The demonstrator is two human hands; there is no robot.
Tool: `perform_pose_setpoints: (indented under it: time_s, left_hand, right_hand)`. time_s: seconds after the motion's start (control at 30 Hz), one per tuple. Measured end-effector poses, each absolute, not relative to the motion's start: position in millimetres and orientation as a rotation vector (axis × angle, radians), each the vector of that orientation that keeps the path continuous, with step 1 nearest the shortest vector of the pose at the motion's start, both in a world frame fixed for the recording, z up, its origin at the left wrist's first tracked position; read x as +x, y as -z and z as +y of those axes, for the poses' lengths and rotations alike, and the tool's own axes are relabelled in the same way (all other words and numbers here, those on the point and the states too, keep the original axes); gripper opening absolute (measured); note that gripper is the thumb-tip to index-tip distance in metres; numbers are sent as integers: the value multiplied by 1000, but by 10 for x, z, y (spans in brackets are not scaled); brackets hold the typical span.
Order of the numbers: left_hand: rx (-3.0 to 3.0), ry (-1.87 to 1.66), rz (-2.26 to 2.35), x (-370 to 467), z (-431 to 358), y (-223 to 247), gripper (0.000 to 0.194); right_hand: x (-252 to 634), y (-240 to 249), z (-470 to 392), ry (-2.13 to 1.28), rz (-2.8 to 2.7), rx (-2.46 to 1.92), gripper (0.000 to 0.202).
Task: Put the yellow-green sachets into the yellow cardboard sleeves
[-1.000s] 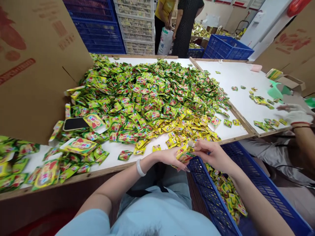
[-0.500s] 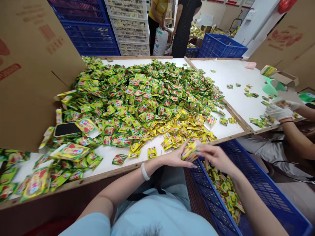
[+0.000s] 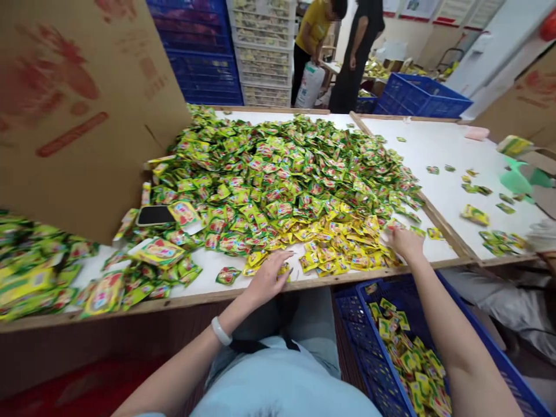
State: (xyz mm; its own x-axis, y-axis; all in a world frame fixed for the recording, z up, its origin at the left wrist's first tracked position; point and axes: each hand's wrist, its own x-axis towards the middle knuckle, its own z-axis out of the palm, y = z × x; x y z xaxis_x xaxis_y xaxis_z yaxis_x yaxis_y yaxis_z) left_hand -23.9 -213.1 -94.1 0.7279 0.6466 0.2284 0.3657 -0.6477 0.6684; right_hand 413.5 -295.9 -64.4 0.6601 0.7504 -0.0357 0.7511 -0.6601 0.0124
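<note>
My left hand (image 3: 268,280) rests at the table's wooden front edge, its fingers loosely spread over a small yellow packet (image 3: 284,269). Nothing shows gripped in it. At the right end of the yellow packets (image 3: 347,246), my right hand (image 3: 407,243) has its fingers closed on a larger packet with red and white print (image 3: 392,226), partly covered by the fingers. Behind both hands spreads a big heap of green packets (image 3: 278,168). One green packet (image 3: 228,275) lies apart, left of my left hand.
A phone (image 3: 154,215) and larger packets (image 3: 158,253) lie at left by a tall carton (image 3: 87,127). Below right stands a blue crate (image 3: 354,324) holding yellow-green packets. A wooden strip (image 3: 447,229) divides the table. Two people stand behind; a gloved hand (image 3: 541,236) is far right.
My hands have parted. The packet held between them is gone from them; the left moved left to the table edge, the right forward to another packet. The view has turned left.
</note>
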Motion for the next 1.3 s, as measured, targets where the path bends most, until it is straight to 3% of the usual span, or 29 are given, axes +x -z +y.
perform_pose_setpoints:
  time_s: [0.13, 0.23, 0.33, 0.43, 0.67, 0.83, 1.0, 1.07, 1.13, 1.23, 1.3]
  left_hand:
    - [2401, -725, 1103, -782, -1945, 943, 30]
    - [2459, -762, 1254, -948, -1814, 941, 28]
    - [2560, -704, 1215, -879, -1728, 929, 33]
    - [2608, -677, 1210, -795, -1665, 925, 42]
    - [2530, -752, 1424, -870, -1474, 1079, 42]
    - [2401, -844, 1366, -858, -1444, 1140, 30]
    - [2053, -1038, 1210, -825, -1505, 1065, 15]
    - [1949, -1092, 1203, -752, -1576, 1003, 16]
    - [1847, -1109, 1168, -632, -1686, 925, 23]
    - [1725, -1052, 1057, -423, -1904, 773, 37]
    - [1664, -1002, 967, -321, -2059, 657, 44]
  right_hand:
    - [3891, 522, -3001, -175, 1304, 2947, 46]
    - [3271, 507, -3011, -286, 1896, 2943, 45]
    - [2522, 625, -2931, 23, 2531, 2505, 40]
    - [2197, 750, -2802, 243, 2737, 2234, 38]
    - [2649, 944, -2526, 56, 2405, 2424, 57]
    - [2741, 1119, -2484, 11, 2390, 2353, 41]
    - [2904, 1138, -2577, 142, 2751, 2433, 34]
    - [2883, 1029, -2642, 330, 2916, 2547, 35]
    - [2742, 852, -2710, 749, 3067, 2567, 35]
    - [2358, 567, -2747, 1602, 3159, 2232, 34]
    - [2087, 440, -2707, 1848, 3103, 2036, 35]
